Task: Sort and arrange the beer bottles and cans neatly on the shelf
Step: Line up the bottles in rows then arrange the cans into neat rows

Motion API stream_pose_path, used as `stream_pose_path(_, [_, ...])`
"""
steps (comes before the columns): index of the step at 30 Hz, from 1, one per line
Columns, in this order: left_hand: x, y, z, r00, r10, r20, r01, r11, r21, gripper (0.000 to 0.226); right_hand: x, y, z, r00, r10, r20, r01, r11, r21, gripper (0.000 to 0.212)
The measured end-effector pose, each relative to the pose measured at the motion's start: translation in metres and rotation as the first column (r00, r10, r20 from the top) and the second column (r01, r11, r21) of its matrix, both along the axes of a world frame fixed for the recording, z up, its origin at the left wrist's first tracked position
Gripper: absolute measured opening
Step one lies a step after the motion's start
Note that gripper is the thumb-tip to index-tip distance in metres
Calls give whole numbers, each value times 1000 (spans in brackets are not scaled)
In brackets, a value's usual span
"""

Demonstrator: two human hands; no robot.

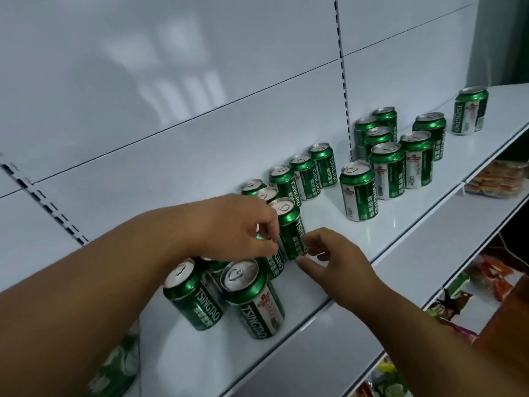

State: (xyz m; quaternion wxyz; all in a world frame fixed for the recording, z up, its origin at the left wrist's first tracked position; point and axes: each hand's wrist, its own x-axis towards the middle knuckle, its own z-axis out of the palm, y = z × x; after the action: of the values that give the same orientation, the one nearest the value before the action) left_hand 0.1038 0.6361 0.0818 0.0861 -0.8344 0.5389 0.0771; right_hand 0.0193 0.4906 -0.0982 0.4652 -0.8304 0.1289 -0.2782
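Two hands, left hand [243, 224] & right hand [329, 259], are pinching one green can [289, 227] w/ fingers curled, while approx. half the cans on the shelf [372, 245] are sitting unsorted.

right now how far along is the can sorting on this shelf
Partly done. A tidy row of cans already lines the back panel. In hand: the left hand and right hand pinch one upright can at the row's near end. Left: the loose cluster, the lone can far right, and the near cans by the left forearm.
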Motion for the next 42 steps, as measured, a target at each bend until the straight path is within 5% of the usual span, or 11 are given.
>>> stream_pose_path(5, [-15,20,0,990,125,64,-137,960,246,56,-14,24,11,963,268,-2,-268,963,13,24])
stream_pose_path(11, [-23,14,-8,982,142,121,-163,967,193,52,-22,33,22,880,467,-87,-458,882,109,52])
stream_pose_path(22, [-46,-60,-5,984,176,6,-170,961,-217,51,-50,-50,49,956,292,1,-291,952,92,46])
stream_pose_path(33, [43,-127,-3,998,54,33,-47,981,-189,47,16,-70,39,1000,24,-12,-24,1000,14,41])
stream_pose_path(38, [93,-139,-16,998,64,21,-59,979,-195,50,66,-69,28,990,-76,-117,72,997,-37,71])
stream_pose_path(42, [119,-147,-27,997,82,6,-79,980,-182,53,87,-73,25,982,-50,-180,53,999,9,59])
